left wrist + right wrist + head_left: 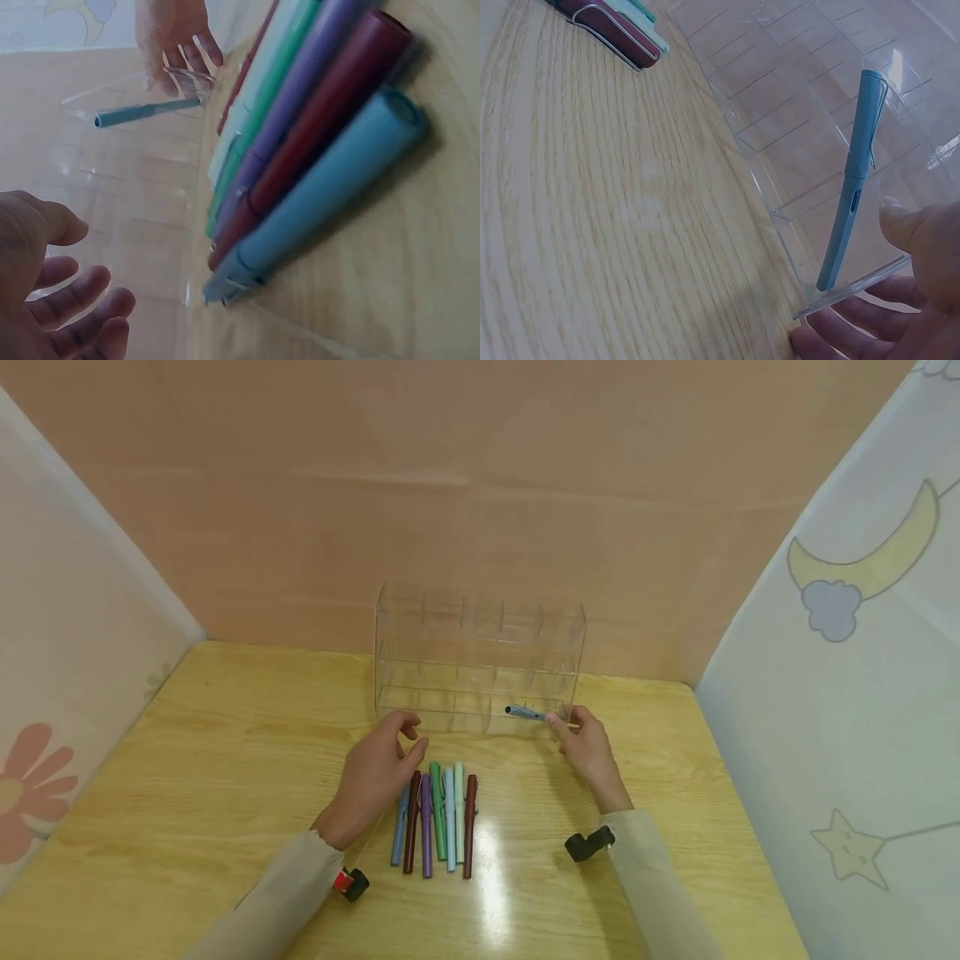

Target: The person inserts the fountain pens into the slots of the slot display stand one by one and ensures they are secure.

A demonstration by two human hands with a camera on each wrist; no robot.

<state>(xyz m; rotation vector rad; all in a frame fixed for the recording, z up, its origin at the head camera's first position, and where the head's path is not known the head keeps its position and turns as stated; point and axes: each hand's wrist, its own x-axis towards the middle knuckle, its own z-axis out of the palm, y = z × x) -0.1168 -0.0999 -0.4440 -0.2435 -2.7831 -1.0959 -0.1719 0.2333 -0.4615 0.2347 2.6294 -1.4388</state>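
Note:
A clear acrylic rack (480, 652) with tiers of compartments stands at the back of the table. A blue-grey pen (853, 184) leans in its lowest tier at the right end, capped end tilted left. My right hand (590, 747) is at that end, fingers outside the side wall, thumb near the pen; the right wrist view shows a gap between thumb and pen. My left hand (377, 768), fingers loosely bent and holding nothing, hovers before the rack's left end. Beneath and beside it lie several pens in a row, among them a purple pen (427, 827) and a green pen (438, 810).
The wooden table (225, 777) extends to both sides of the pens. A plain backdrop (480, 510) rises close behind the rack. Patterned panels stand left and right, the right panel (840, 710) with a moon and star.

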